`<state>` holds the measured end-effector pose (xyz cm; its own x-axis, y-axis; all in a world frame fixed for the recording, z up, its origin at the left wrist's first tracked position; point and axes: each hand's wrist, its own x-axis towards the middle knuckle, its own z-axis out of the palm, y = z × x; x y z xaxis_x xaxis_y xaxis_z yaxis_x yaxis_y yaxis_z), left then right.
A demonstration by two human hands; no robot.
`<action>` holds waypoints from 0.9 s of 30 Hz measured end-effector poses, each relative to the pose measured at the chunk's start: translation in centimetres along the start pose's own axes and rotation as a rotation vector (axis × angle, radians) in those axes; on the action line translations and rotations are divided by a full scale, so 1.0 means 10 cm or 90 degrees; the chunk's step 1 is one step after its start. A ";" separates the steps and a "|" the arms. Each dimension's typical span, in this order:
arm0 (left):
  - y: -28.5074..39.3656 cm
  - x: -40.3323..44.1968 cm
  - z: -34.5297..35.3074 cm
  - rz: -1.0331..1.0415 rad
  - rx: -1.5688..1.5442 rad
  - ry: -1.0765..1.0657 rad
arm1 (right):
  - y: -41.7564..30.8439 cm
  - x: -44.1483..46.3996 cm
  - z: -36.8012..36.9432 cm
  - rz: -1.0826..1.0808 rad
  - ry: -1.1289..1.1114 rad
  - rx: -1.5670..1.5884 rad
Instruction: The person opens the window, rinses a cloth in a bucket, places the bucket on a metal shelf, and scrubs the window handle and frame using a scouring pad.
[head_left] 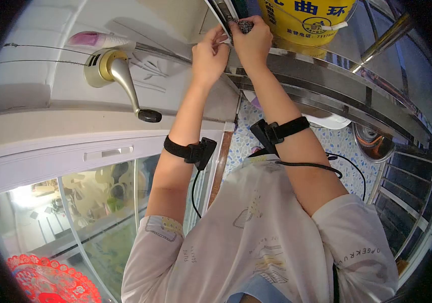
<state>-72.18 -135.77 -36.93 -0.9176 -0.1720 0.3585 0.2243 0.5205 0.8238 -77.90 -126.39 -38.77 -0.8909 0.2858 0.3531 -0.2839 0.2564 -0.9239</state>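
Observation:
At the top centre my right hand (250,44) has its fingers wrapped round a dark, speckled scrubber (246,26), pressed against a metal window-frame edge (221,14). Close on its left, my left hand (210,56) has its fingers bent near the same frame edge; whether they hold anything is hidden. Both hands are beside a yellow bucket (304,22) with blue lettering.
A hand crank (125,81) with a black knob juts from the left wall, cables running from it. A metal rail (297,70) and bars line the right. A sliding glass door (109,202) and a red lace-like decoration (49,283) are lower left.

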 end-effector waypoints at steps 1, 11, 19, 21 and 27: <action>0.01 0.00 0.00 0.016 0.017 0.009 | 0.00 0.00 0.01 0.015 -0.003 -0.006; 0.03 0.00 -0.02 0.017 0.007 0.018 | 0.26 -0.06 0.03 0.083 -0.071 -0.046; -0.08 -0.03 0.02 0.033 -0.025 0.023 | 0.40 -0.15 -0.21 -0.077 -0.004 0.077; -0.10 -0.04 0.02 0.040 -0.023 0.024 | 0.33 -0.08 -0.25 -0.123 0.025 0.132; -0.04 -0.04 -0.01 0.045 0.029 -0.009 | 0.21 0.09 -0.05 -0.214 -0.019 0.120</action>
<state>-71.87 -136.02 -37.38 -0.9042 -0.1219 0.4093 0.2744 0.5685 0.7756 -79.08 -125.14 -40.31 -0.7466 0.1863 0.6386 -0.6191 0.1566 -0.7695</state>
